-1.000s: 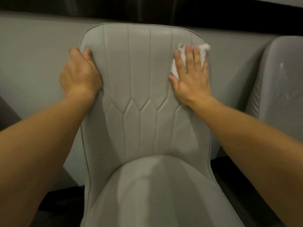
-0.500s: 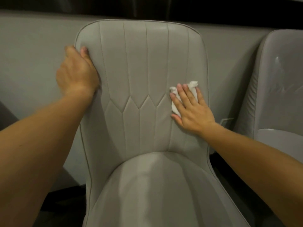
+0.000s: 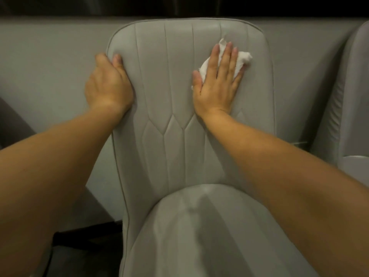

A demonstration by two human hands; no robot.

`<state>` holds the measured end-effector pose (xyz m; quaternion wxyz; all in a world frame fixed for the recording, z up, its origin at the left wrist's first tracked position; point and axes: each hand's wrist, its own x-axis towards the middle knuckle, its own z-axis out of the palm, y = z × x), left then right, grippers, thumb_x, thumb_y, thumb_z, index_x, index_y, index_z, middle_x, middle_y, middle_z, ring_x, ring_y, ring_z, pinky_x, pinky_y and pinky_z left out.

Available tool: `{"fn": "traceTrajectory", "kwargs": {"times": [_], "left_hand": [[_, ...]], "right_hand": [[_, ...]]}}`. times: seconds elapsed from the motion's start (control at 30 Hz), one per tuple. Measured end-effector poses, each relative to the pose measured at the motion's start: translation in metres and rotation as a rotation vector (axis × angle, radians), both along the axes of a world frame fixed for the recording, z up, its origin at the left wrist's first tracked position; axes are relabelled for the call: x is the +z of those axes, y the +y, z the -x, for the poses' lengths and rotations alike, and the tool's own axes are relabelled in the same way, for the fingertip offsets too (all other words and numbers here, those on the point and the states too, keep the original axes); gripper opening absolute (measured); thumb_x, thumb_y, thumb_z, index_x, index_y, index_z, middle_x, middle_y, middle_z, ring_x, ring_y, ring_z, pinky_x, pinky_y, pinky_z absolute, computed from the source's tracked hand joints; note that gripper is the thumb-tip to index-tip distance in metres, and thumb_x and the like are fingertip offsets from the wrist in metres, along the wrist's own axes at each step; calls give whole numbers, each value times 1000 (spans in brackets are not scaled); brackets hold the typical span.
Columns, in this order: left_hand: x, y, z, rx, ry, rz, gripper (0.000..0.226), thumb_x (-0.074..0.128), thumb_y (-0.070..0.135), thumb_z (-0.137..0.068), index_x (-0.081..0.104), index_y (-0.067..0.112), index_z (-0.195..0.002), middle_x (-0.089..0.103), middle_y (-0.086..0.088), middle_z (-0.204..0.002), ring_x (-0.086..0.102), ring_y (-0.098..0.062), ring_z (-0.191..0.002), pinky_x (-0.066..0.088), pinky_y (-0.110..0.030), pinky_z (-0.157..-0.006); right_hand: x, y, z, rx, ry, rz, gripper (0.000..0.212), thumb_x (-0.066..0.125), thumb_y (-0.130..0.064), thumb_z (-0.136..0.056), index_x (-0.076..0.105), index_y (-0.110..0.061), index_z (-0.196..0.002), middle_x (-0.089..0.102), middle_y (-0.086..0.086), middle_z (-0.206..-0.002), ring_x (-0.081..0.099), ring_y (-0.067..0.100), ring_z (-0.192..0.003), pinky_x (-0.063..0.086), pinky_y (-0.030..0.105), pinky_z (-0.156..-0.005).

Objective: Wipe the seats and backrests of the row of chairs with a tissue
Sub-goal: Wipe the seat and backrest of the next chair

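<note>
Chairs stand in a row along a grey wall, and the one being worked on fills the middle of the scene: its backrest (image 3: pixel 189 96) rises upright with stitched vertical panels, and its seat (image 3: pixel 199 232) curves out below toward the person. A neighbouring chair (image 3: pixel 351 108) shows at the right edge, just beside it. The upholstery looks like smooth, padded leatherette, firm enough to take pressure yet likely a bit slick, so the chair may rock or slide back when pushed.

That seems to be why the left hand (image 3: pixel 107 86) grips the backrest's left edge near the upper corner, thumb on the front face and fingers wrapped behind, out of sight. It is a sound place to steady the frame.

The right hand (image 3: pixel 217 80) lies flat on the upper right part of the backrest, fingers straight and spread, pressing rather than pinching. Under it is the tissue (image 3: pixel 242 57), crumpled white, poking out beyond the fingertips and by the thumb. It is light, soft and easy to tear, so a flat palm suits it better than a pinch.
</note>
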<state>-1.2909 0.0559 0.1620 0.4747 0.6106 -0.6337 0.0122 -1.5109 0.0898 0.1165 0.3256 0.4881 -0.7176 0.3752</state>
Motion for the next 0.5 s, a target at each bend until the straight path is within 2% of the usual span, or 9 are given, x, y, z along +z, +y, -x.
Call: {"fn": "traceTrajectory", "kwargs": {"times": [0.1,0.23,0.3,0.4,0.5], "left_hand": [[1,-1,-2,-21,-24,9,49,20,48,-103,43,7,-119,57,-26,-117,52,-47,-104,29,-44,-73],[4,-4,-7,-57,-67,10,49,20,47,-103,44,6,-118,58,-27,-114,53,-47,-101,30,-45,-72],[4,-4,-8,-60,-66,13,49,21,47,-104,45,7,-118,58,-26,-114,53,-46,-102,34,-47,-75],[3,-4,-8,-88,-48,14,49,20,48,-103,46,9,-118,59,-21,-112,55,-42,-100,41,-48,-82],[2,-3,-7,-100,-37,13,49,20,49,-103,45,10,-117,59,-20,-109,55,-42,-97,45,-52,-83]], "right_hand": [[-13,-9,-43,94,-115,86,71,33,-50,-101,27,-6,-156,22,22,-163,17,37,-152,14,58,-120],[-60,-7,-106,275,-125,106,68,37,-45,-100,30,-6,-155,23,23,-162,18,35,-152,18,55,-119],[-90,3,-139,385,-139,49,66,32,-45,-103,23,-9,-157,19,20,-164,12,32,-154,16,55,-120],[-119,13,-162,476,-215,24,64,13,-48,-106,17,-10,-158,14,16,-166,5,28,-155,11,55,-122],[-119,17,-153,532,-184,3,65,15,-48,-105,19,-11,-158,12,15,-166,2,27,-155,8,55,-123]]}}
